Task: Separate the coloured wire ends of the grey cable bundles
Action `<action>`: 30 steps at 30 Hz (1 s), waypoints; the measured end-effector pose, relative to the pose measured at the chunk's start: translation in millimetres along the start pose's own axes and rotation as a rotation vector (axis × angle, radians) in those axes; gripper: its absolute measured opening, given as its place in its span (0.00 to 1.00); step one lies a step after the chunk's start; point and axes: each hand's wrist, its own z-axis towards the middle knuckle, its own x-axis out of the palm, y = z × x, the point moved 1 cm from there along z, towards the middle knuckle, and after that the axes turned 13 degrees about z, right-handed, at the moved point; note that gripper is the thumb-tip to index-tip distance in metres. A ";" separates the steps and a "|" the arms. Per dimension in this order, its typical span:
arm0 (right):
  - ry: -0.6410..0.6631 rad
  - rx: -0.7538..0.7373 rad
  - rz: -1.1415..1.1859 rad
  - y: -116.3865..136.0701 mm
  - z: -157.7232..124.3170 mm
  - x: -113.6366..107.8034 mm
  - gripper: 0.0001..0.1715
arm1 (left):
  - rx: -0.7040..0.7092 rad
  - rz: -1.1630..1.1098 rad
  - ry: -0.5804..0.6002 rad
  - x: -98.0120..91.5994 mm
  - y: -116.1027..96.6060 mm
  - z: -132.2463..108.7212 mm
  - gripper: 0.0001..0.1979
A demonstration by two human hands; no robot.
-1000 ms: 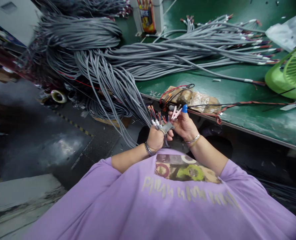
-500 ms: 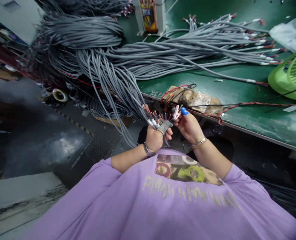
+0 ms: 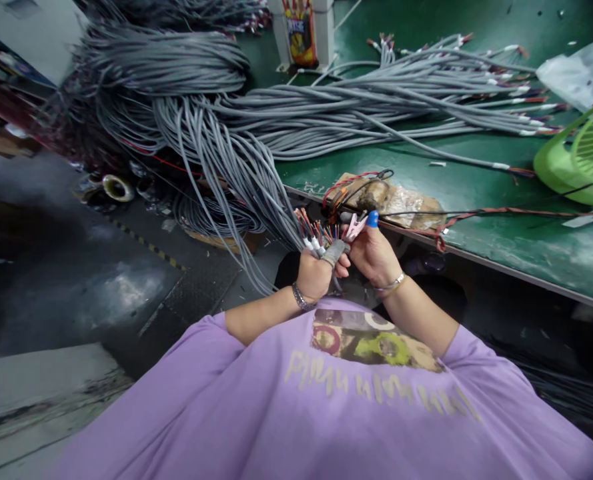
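My left hand (image 3: 316, 272), its thumb wrapped in grey, is closed around the ends of several grey cables (image 3: 256, 167). Their white-banded tips and thin coloured wires (image 3: 319, 230) stick up above the fist. Just to the right, my right hand (image 3: 373, 250) wears a blue cover on one fingertip and pinches a small pale pink clip (image 3: 355, 227). The clip is beside the wire ends; whether it touches them I cannot tell. The two hands are close together in front of the table edge.
Long bundles of grey cable (image 3: 336, 113) lie across the green table (image 3: 496, 247). A taped brown bundle (image 3: 401, 200) sits at its front edge, with red and black wires. To the right are a green fan (image 3: 586, 153) and a plastic bag (image 3: 581, 70). A tape roll (image 3: 118, 189) is lower left.
My left hand has shifted slightly right with the cable ends. My right hand has turned a little, and the pink clip is now nearer the wire tips.
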 end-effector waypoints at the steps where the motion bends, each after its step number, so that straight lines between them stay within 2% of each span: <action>1: 0.009 -0.002 0.007 0.7 -0.3 2.4 0.34 | 0.002 0.005 -0.001 0.5 1.1 0.4 0.23; 7: -0.074 -0.160 0.086 0.7 5.8 4.0 0.27 | 0.014 0.012 0.024 1.4 7.2 -0.3 0.22; 11: -0.109 -0.182 0.139 -1.0 7.5 2.8 0.24 | 0.008 0.025 0.036 0.0 10.9 -1.9 0.22; 22: -0.067 -0.126 0.116 -2.9 0.3 -9.9 0.30 | 0.025 0.017 0.071 -10.8 11.0 -6.1 0.23; 30: -0.047 -0.032 0.106 -2.5 -9.0 -24.7 0.24 | 0.005 -0.061 0.119 -16.0 12.8 -5.9 0.25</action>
